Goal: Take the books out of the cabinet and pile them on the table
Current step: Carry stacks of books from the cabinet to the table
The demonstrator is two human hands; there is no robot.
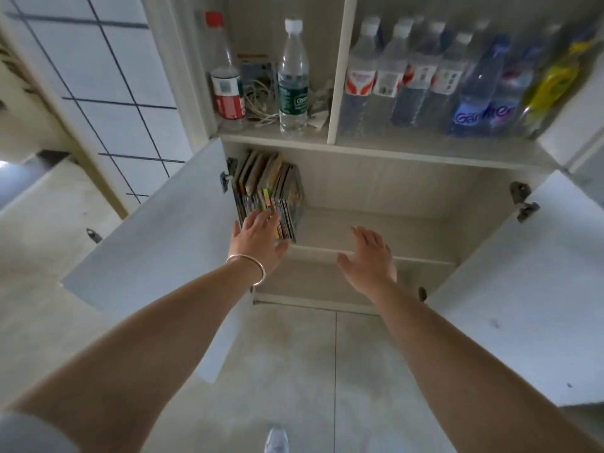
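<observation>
A row of thin colourful books (270, 188) stands upright at the left end of the lower shelf of the pale cabinet (385, 220), whose two doors hang wide open. My left hand (258, 238), with a silver bangle on the wrist, reaches in with fingers spread and touches the lower spines of the books. My right hand (371, 256) hovers open in front of the shelf edge, to the right of the books, holding nothing. No table is in view.
The upper shelf holds water bottles (293, 80), a red-labelled bottle (225, 83) and tangled cables on the left, and a glass-fronted section with many bottles (425, 76) on the right. The open left door (153, 230) and right door (523, 282) flank my arms. Grey tile floor lies below.
</observation>
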